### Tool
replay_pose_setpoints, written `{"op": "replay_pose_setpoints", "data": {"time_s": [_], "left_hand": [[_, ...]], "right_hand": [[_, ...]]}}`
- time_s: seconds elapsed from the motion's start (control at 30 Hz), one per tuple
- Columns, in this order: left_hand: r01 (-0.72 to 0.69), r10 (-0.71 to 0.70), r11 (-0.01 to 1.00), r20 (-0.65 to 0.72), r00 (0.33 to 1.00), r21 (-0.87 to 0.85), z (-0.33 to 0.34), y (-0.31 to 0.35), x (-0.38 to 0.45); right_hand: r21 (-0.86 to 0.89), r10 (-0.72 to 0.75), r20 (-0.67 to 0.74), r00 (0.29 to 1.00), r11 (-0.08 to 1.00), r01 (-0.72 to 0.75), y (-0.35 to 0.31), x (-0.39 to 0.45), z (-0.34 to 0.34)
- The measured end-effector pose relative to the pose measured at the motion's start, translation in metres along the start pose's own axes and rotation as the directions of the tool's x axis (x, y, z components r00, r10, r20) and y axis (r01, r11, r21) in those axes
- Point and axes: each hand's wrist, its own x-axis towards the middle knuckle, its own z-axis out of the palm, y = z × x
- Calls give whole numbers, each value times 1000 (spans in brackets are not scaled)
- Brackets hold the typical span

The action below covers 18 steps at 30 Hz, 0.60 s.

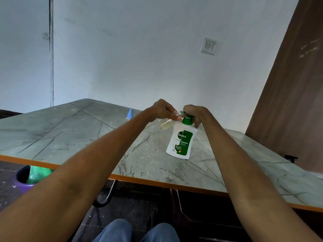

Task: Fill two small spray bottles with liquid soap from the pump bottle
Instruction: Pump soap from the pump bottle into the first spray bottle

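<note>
Taking the pump bottle [181, 139] as the landmark, the scene runs like this from left to right. Far to its left and below the table [70, 137] edge, a purple bin [22, 177] is sitting on the dark floor with a green bag [37, 173] showing inside it. Further along, left of the pump bottle and behind it on the tabletop, a small spray bottle with a blue cap [129, 114] is standing upright, well apart from both hands.

Just left of the pump bottle's green top, the left hand [163, 110] is gripping a small clear bottle [165, 124], fingers curled round its upper end. This bottle is hanging tilted, its mouth turned toward the pump nozzle and its lower end holding a little pale yellowish liquid. Whether the mouth is actually touching the nozzle is hard to say, since the spot is small and blurred.

The pump bottle itself, white with a green label, is standing on the table, leaning slightly, nearer the front edge than the wall. The right hand [195, 114] is sitting on top of it, fingers clenched over the green pump head.

Above and to the right of the pump bottle, a wall switch [208, 45] is showing on the pale wall, and further right a brown wooden panel [288, 102] is rising beside the table.
</note>
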Motion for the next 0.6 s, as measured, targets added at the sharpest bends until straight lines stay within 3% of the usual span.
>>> {"op": "replay_pose_setpoints", "data": {"time_s": [0.6], "left_hand": [[-7, 6, 1000, -18, 1000, -27, 0, 2, 1]], "right_hand": [[32, -20, 28, 999, 999, 19, -1, 0, -4]]}}
